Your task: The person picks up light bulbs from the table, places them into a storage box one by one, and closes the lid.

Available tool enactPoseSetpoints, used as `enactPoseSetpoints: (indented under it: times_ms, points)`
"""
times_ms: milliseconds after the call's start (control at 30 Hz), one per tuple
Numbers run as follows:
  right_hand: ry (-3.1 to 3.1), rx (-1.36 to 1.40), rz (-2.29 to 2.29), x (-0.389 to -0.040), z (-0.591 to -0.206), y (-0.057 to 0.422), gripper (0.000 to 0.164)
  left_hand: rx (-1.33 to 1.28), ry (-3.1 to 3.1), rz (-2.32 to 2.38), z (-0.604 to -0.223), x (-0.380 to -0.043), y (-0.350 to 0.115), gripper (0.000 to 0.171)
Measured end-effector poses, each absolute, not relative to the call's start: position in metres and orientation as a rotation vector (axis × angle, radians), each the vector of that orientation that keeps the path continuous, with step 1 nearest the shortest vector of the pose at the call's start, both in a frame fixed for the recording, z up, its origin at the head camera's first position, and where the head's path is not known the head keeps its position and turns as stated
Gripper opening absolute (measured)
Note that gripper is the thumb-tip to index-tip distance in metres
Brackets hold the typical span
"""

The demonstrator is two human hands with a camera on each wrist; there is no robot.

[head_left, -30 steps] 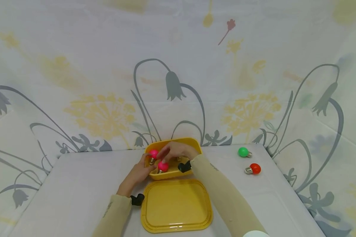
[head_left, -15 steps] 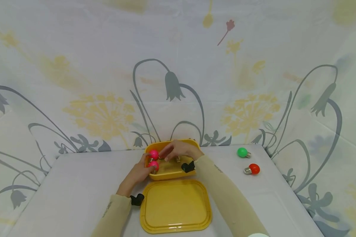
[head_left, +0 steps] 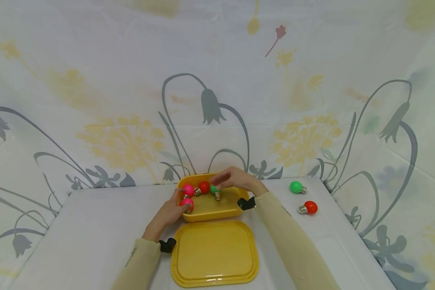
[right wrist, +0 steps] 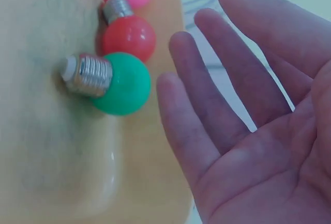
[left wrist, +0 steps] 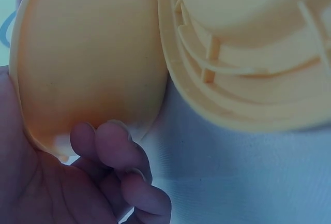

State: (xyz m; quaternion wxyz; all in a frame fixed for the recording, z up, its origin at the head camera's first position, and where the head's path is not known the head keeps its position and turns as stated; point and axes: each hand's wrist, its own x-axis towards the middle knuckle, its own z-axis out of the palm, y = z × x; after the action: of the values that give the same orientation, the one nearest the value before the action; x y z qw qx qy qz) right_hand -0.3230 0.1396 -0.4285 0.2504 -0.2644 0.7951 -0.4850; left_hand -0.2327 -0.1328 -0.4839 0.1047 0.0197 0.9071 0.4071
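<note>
A yellow plastic box (head_left: 210,218) stands at the back of the table. My left hand (head_left: 169,210) grips its left end, the thumb reaching inside over the nearer pink bulb (head_left: 187,204); its other fingers curl outside the wall in the left wrist view. A second pink bulb (head_left: 189,190) lies behind, by the fingertips. Beside them along the back wall lie a red bulb (head_left: 204,187) and a green bulb (right wrist: 124,85), metal base toward the box's middle. My right hand (head_left: 239,179), fingers loosely extended, hovers above the box's back rim and holds nothing.
The yellow lid (head_left: 214,253) lies in front of the box. To the right, a loose green bulb (head_left: 296,187) and a loose red bulb (head_left: 311,207) rest on the white tablecloth. A flower-printed curtain (head_left: 210,145) rises right behind the box.
The nearer pink bulb has shifted left against my left thumb. My right hand has let go of it and moved right, uncovering the red and green bulbs. The left hand has hardly moved.
</note>
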Motion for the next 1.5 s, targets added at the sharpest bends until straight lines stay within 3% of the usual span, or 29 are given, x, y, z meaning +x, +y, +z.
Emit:
enactPoseSetpoints:
  times_ms: [367, 633, 1500]
  points:
    - [2.24, -0.621, -1.537, -0.309, -0.433, 0.187, 0.032, 0.066, 2.678, 1.188, -0.484, -0.233, -0.134, 0.065]
    - [2.281, -0.491, -1.624, -0.297, -0.435, 0.231, 0.04, 0.058, 2.693, 1.171, -0.484, -0.235, -0.134, 0.064]
    - [2.614, -0.178, -1.599, -0.238, -0.458, 0.395, 0.044, 0.064, 2.702, 1.132, -0.488, -0.236, -0.132, 0.064]
